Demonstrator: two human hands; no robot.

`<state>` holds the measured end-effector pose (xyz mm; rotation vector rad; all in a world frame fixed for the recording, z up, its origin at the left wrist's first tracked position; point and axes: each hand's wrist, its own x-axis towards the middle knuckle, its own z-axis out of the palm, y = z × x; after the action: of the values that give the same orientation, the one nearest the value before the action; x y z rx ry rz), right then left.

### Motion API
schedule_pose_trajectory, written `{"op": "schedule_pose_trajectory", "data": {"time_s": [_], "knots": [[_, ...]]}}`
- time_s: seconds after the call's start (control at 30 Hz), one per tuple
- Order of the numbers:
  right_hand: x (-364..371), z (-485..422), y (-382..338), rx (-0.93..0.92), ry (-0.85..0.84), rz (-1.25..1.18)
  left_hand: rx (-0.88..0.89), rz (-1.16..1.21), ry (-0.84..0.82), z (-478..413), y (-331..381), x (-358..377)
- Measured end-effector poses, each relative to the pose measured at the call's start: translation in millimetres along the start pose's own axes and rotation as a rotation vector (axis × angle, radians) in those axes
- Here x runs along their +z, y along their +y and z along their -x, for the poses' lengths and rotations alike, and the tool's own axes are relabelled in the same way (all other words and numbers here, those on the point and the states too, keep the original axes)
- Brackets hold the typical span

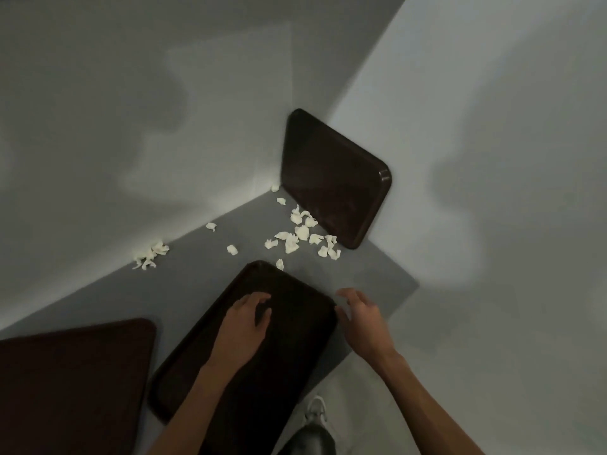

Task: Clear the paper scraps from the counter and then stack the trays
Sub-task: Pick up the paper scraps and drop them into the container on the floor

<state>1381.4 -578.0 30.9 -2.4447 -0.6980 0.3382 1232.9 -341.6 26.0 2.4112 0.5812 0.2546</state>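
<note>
Three dark brown trays are in view. One tray (pixel 289 356) lies flat on the grey counter (pixel 377 274), and my left hand (pixel 244 323) rests on it with fingers curled, holding nothing. My right hand (pixel 361 318) hovers at that tray's right edge, fingers spread. A second tray (pixel 331 178) leans upright against the right wall in the corner. A third tray (pixel 72 382) lies flat at the lower left. White paper scraps (pixel 303 234) lie scattered in front of the leaning tray, and a smaller clump of scraps (pixel 151 254) sits by the left wall.
Grey walls close the counter in on the left and right, meeting at a corner behind the leaning tray. The counter's front edge runs under my right forearm. Below it I see the floor and my shoe (pixel 315 410).
</note>
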Motion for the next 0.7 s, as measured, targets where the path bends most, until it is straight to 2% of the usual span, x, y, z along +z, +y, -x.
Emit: {"op": "schedule_pose_trajectory", "data": {"time_s": [0.2, 0.37, 0.53, 0.6, 0.7], "knots": [[7, -85, 23, 0.055, -0.114, 0.125, 0.021, -0.071, -0.102, -102, 14, 44], [18, -156, 30, -0.033, -0.153, 0.251, -0.029, -0.185, -0.183, -176, 15, 57], [45, -209, 19, -0.114, -0.199, 0.243, -0.074, -0.227, -0.148, -231, 2, 61], [58, -221, 18, -0.172, -0.182, 0.264, -0.111, -0.236, -0.176, -248, -4, 65], [80, -227, 31, -0.165, -0.185, 0.230, -0.094, -0.284, -0.259, -267, -22, 79]]}}
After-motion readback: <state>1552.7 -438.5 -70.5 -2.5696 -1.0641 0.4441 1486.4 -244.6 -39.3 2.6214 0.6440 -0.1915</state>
